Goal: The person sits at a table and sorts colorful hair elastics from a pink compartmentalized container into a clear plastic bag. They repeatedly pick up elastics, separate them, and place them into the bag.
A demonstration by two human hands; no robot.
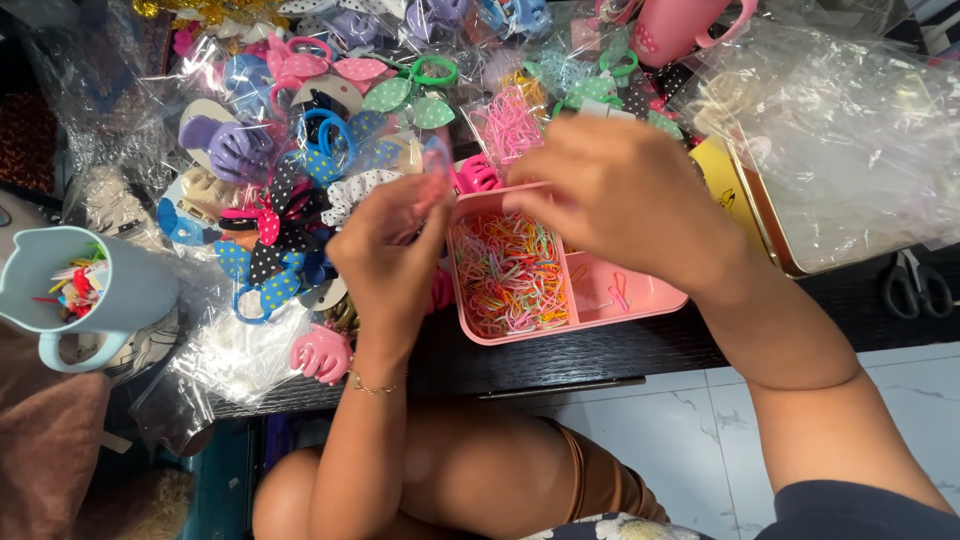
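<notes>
A pink divided tray [640,305] sits at the front edge of a dark table, its left compartment full of small coloured elastic bands [508,272]. My left hand [385,250] hovers just left of the tray, fingers pinched on a small translucent pink piece, blurred. My right hand [620,195] is above the tray's far side, fingers curled down toward the same spot; what it holds is hidden.
Bagged hair clips, polka-dot bows and rings [300,150] cover the table behind. A light blue mug [85,290] with small items stands left, a pink claw clip [320,352] near the edge, a plastic-covered tin [850,150] and scissors [915,285] right.
</notes>
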